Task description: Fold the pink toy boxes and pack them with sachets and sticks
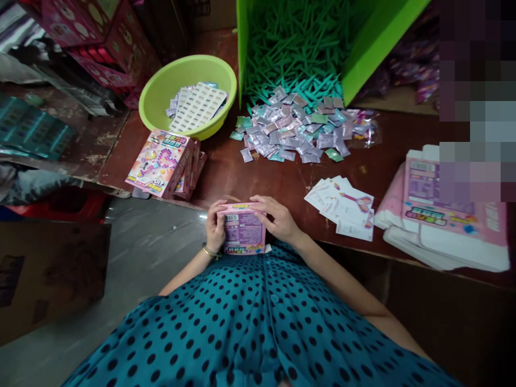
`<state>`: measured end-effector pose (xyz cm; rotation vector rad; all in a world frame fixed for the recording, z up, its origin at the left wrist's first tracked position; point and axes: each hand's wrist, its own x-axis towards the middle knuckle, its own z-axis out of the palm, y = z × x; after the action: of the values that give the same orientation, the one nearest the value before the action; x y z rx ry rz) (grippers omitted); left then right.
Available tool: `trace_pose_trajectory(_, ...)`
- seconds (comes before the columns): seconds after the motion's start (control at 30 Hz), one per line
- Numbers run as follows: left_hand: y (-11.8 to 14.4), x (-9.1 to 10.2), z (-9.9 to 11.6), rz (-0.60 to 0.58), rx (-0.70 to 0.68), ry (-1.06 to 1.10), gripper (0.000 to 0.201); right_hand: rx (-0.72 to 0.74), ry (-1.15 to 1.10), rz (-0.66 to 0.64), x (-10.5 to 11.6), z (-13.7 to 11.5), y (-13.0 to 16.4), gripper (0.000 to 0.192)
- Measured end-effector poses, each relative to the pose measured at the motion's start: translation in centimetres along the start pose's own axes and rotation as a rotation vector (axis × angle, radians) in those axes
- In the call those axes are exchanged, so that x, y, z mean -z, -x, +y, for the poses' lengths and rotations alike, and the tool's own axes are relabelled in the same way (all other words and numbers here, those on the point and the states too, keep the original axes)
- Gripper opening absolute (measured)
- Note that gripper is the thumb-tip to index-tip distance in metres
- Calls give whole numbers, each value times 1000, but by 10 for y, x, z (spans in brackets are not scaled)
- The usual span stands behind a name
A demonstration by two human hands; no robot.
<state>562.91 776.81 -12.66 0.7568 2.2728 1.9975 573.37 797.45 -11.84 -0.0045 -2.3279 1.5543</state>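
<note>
A pink and purple printed cardboard box (244, 232) is held upright against my lap at the table's front edge. Its far end panel faces up, and a small white flap sticks out at its lower right corner. My left hand (216, 224) is closed around the box's left side, a bracelet on its wrist. Along the top edge and right corner, my right hand (278, 217) grips the same box with bent fingers. To the left lies a stack of similar finished-looking boxes (158, 163). White printed cards (342, 207) are fanned out on the table to the right.
A yellow-green basin (151, 102) holds printed sheets. Small foil sachets (290, 131) are heaped before a green bin (363, 54) full of green pen-like sticks (298, 43). Flattened pink cartons (447, 215) are piled at the table's (226, 172) right.
</note>
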Motion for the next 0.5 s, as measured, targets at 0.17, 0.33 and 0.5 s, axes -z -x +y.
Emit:
trace_pose_trajectory(0.17, -21, -5, 16, -20, 4, 26, 38, -202, -157, 41, -1, -12, 1, 71)
trace_pose_trajectory(0.33, -77, -5, 58, 118, -195, 49, 45, -137, 155, 138, 22, -86, -13, 67)
trace_pose_trajectory(0.5, -101, -17, 58, -24, -272, -70, 47, -3, 549, -29, -5, -85, -34, 61)
